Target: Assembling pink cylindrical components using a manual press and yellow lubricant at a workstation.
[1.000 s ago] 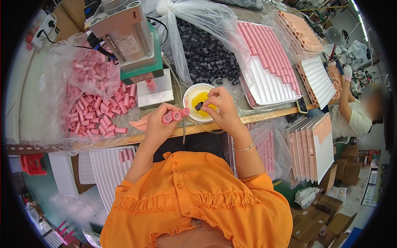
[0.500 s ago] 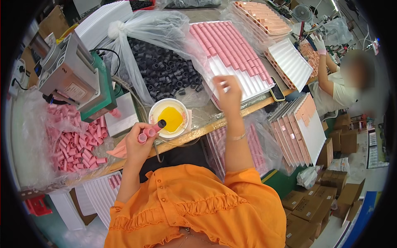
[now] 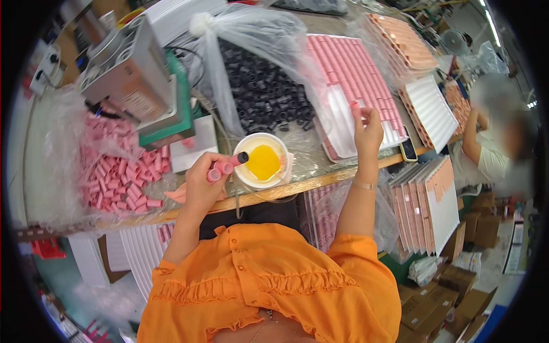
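My left hand [image 3: 201, 180] is closed around several pink tubes [image 3: 225, 166]; a black ring [image 3: 243, 157] shows on the end of one. Just right of it is a white bowl [image 3: 247, 144] with yellow liquid [image 3: 264, 163] in it. Over the white ridged tray [image 3: 341, 140], my right hand [image 3: 369, 132] pinches a short pink tube [image 3: 355, 107] at its fingertips. Rows of pink tubes [image 3: 349, 63] fill the tray's far and right parts, and bare white grooves show at its near left.
A green-and-grey press [image 3: 157, 134] stands at the left beside a heap of loose pink tubes [image 3: 123, 183]. Black rings [image 3: 266, 94] spill from a clear bag [image 3: 260, 28]. A phone [image 3: 408, 150] lies by the table edge [image 3: 274, 197]. A co-worker [image 3: 480, 148] sits at far right.
My right hand has moved rightward along the tray, and a pink tube now shows in its fingers. The left hand keeps its tubes beside the bowl. The whole view has shifted.
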### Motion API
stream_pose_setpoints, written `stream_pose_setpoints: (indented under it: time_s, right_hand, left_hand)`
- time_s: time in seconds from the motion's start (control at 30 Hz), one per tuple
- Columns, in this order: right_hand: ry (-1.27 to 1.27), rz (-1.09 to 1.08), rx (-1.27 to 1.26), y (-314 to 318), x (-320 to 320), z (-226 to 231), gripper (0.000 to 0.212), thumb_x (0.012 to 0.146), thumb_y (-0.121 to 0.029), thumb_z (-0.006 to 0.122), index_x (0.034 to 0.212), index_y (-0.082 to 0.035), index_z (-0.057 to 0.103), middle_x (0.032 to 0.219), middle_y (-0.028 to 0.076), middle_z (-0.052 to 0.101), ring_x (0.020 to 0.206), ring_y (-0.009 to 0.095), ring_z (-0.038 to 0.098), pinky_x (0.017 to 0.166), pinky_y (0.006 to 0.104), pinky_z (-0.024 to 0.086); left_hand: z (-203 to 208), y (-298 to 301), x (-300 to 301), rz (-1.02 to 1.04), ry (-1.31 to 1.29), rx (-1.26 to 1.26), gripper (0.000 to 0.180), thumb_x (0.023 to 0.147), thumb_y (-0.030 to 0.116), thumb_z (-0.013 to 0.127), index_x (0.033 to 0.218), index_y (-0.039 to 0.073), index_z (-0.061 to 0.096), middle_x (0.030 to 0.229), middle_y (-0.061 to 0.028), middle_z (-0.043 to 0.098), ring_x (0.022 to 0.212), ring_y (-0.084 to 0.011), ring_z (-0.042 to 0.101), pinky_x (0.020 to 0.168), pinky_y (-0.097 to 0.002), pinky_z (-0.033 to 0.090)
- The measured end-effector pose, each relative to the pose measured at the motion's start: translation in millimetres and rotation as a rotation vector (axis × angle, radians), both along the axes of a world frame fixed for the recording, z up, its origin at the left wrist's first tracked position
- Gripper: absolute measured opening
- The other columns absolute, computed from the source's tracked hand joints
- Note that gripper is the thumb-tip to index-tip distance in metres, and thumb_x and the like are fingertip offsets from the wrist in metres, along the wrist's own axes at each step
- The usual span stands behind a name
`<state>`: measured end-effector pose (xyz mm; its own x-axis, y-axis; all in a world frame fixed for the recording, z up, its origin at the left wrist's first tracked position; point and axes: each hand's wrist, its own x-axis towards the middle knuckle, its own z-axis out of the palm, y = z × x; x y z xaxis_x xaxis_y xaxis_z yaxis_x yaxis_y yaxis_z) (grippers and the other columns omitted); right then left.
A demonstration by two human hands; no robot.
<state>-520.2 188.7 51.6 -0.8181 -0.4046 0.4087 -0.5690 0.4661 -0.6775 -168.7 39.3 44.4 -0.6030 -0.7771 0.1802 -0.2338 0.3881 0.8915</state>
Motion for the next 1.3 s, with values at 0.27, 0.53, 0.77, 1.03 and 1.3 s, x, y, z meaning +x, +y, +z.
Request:
stream_pose_setpoints:
  time_s: [0.27,0.53,0.77,1.03,1.3]
  right_hand:
    - [0.273,0.852,0.159,-49,187,27,0.055,0.074,-0.023,0.081,0.123,-0.009,0.059,0.088,0.001,0.069,0.078,0.02,0.06,0.074,0.0376,0.038]
    - [0.401,0.883,0.231,-70,234,14,0.033,0.072,-0.016,0.077,0.103,-0.009,0.07,0.082,0.003,0.056,0.081,0.023,0.055,0.071,0.0396,0.035]
    - [0.397,0.922,0.335,-82,245,15,0.014,0.073,-0.015,0.072,0.086,-0.01,0.07,0.082,0.005,0.056,0.085,0.025,0.056,0.071,0.04,0.035]
    - [-0.078,0.941,0.164,-129,218,-13,0.024,0.075,-0.021,0.078,0.094,-0.01,0.069,0.08,0.012,0.064,0.078,0.033,0.061,0.069,0.0449,0.043]
    - [0.143,0.762,0.243,-190,243,-42,0.042,0.07,-0.022,0.08,0.108,-0.014,0.062,0.097,0.006,0.062,0.095,0.029,0.055,0.075,0.0466,0.037]
  left_hand:
    - [20,-9,31,-0.14,-0.098,-0.496,0.029,0.067,0.001,0.075,0.093,0.004,0.064,0.086,-0.0111,0.064,0.082,-0.0323,0.063,0.069,-0.0382,0.051]
    - [20,-21,61,-0.099,-0.119,-0.594,0.026,0.067,0.006,0.075,0.09,0.005,0.063,0.083,-0.0096,0.062,0.08,-0.0305,0.061,0.068,-0.0386,0.049]
    - [23,-22,61,-0.215,-0.156,-0.586,0.021,0.073,0.006,0.073,0.091,0.004,0.063,0.083,-0.0102,0.063,0.082,-0.0306,0.062,0.071,-0.0363,0.05]
    - [-13,-84,72,0.286,0.024,0.001,0.042,0.07,0.008,0.082,0.107,0.003,0.064,0.091,-0.0037,0.067,0.087,-0.0122,0.061,0.08,-0.0294,0.05]
    - [-44,-133,61,0.023,0.085,0.084,0.045,0.072,0.003,0.082,0.113,0.003,0.062,0.099,-0.0037,0.068,0.092,-0.0112,0.061,0.081,-0.0279,0.049]
